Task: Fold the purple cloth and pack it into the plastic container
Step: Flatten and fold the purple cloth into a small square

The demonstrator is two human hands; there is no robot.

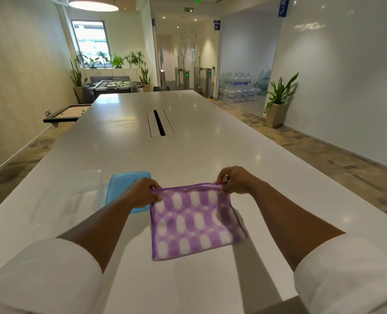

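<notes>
The purple cloth (194,220), patterned with white ovals, is held up over the white table (188,143) by its far edge, its near edge hanging toward me. My left hand (142,192) pinches the far left corner. My right hand (235,181) pinches the far right corner. A blue lid (120,184) lies on the table just behind and left of my left hand, partly hidden by it. A clear plastic container (74,198) sits left of the lid, faint against the table.
A cable slot (159,122) runs along the table's middle, farther away. The table's left and right edges drop to patterned floor. A potted plant (278,103) stands by the right wall.
</notes>
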